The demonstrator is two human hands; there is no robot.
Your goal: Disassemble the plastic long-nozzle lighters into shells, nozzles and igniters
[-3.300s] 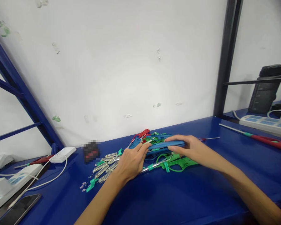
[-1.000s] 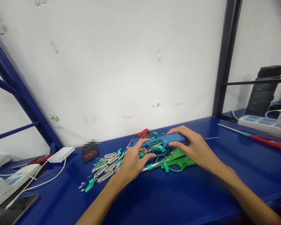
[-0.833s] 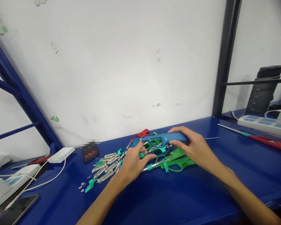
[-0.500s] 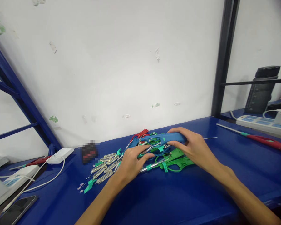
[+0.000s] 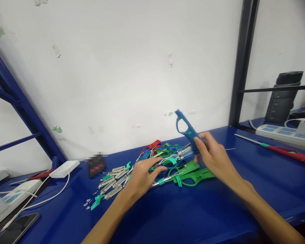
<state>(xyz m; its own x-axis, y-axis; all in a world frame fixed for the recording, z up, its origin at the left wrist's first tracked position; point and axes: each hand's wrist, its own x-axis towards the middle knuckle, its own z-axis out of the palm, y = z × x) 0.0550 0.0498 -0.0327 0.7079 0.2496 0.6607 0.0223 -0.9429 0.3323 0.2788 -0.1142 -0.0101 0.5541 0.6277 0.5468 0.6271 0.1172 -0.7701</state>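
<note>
A blue plastic casing half (image 5: 189,132) with a finger loop is tilted up in my right hand (image 5: 210,150), pinched between thumb and fingers. Below it a clear fuel tank (image 5: 185,152) with white wires is exposed, its far end hidden by my right fingers. My left hand (image 5: 142,176) is closed at the rod end of this lighter, its thumb and index finger nearly meeting around the front part. Green casing halves (image 5: 195,178) and a metal tube (image 5: 157,183) lie beneath. Several clear tanks (image 5: 114,191) lie left of my left hand.
Red casing pieces (image 5: 154,145) are heaped by the wall. A red lighter (image 5: 289,151) and a power strip (image 5: 287,132) lie at the right. On the left are a phone (image 5: 20,228), a white adapter (image 5: 65,168), cables and a pixelated dark object (image 5: 97,166).
My right hand has lifted and tilted the blue casing half upward, away from the lighter, exposing the clear tank and wires. My left hand has hardly moved.
</note>
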